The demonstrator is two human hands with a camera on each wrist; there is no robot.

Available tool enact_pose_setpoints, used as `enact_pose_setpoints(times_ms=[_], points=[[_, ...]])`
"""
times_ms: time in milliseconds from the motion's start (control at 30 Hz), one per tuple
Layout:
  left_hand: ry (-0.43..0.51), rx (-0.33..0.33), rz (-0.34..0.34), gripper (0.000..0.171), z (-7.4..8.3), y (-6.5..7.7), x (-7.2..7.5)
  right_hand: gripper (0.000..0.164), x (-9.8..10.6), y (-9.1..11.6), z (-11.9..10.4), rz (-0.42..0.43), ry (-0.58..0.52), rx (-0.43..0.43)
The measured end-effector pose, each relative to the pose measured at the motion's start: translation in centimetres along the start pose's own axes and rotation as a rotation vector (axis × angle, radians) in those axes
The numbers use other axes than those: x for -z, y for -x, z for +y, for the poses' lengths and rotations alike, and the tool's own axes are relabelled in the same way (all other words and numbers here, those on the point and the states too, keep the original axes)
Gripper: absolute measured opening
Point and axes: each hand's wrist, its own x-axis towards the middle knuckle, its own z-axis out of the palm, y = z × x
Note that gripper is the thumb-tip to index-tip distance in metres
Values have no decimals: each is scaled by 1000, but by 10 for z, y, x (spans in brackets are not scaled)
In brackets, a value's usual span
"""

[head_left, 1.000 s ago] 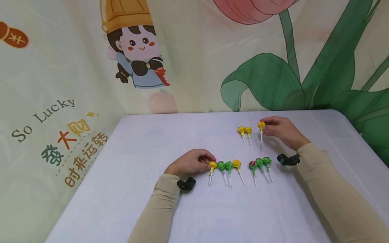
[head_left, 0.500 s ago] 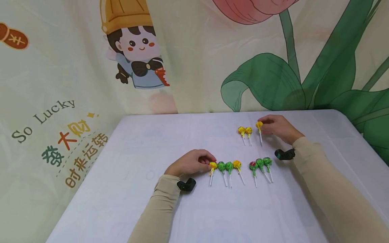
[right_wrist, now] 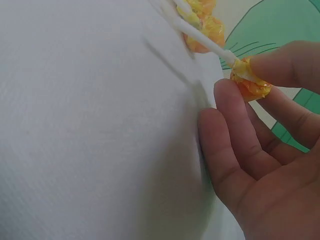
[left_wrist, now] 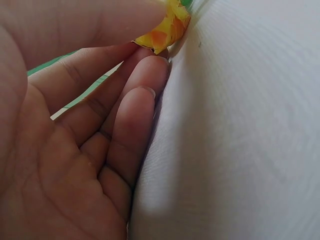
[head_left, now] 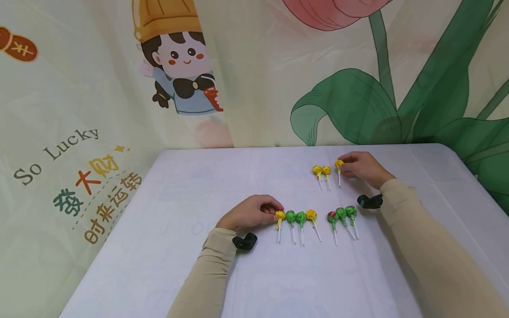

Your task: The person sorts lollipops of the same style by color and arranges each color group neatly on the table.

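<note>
Yellow-wrapped round lollipop with a thin white stick (head_left: 339,164): held over the far part of the white-covered desk (head_left: 238,282), just right of a pair of yellow-wrapped round lollipops (head_left: 326,170), a gap left between. Its head is clamped between thumb and fingertips of the right hand (head_left: 365,169), stick left free and pointed to the near side, roughly as the pair's are. In the right wrist view the stick's shadow is seen apart from it, so it is judged to be lifted off the desk. Head grip probably used because more purchase is given than by the stick.

Nearer row: a yellow-and-orange-wrapped lollipop (head_left: 280,215) at the left end is pinched at the head by the left hand (head_left: 250,212), presumably so it's steadied beside its neighbours. Next along: two green-wrapped lollipops (head_left: 300,217), then a yellow lollipop with a slanted stick (head_left: 311,215). Heads are lined up, sticks nearward, likely for an even row. Past a gap, a red-and-green lollipop (head_left: 332,216) and two all-green lollipops (head_left: 351,211) are grouped separately. Head-to-head contact can't be told.
</note>
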Motion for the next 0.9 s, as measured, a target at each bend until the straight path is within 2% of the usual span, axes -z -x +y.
enact_pose_setpoints(times_ms=[500,900], points=[[-5,-7,8,22,-2,-1,-1,46,-3,-8,4,8,86,-34],[-14,0,21,22,-3,-2,-2,47,-2,-4,6,-7,117,-37]])
